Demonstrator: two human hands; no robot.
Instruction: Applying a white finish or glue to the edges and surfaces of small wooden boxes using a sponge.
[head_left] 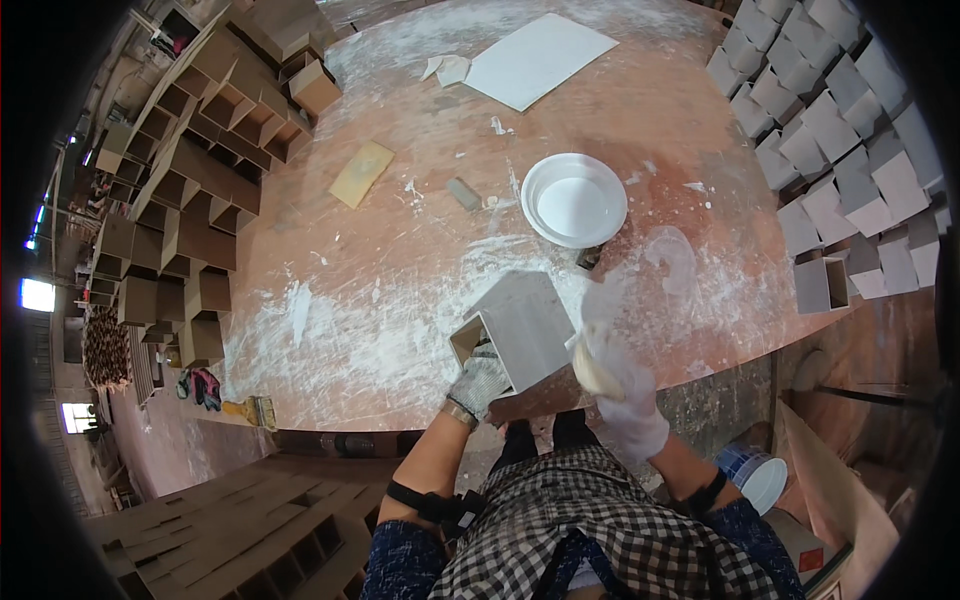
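Observation:
My left hand point(482, 378), in a grey knit glove, reaches into the open end of a rectangular box point(530, 330) and grips its wall. The box is brown inside with pale grey outer faces, and is held tilted at the table's near edge. My right hand point(632, 415), in a whitish glove and smeared by motion, is closed around what looks like a flat brush point(597, 368) with a pale tan handle. That brush is close to the box's right side; its tip is blurred. Beyond the box stands a round white basin point(575, 200) holding something white.
On the white-smeared table point(440, 240) lie a white sheet point(543, 60), a yellowish piece point(361, 174) and a small grey block point(465, 194). Brown boxes point(215, 170) are stacked left, grey ones point(830, 130) right. Another brush point(262, 411) sits at the near-left edge; a bucket point(752, 476) stands below right.

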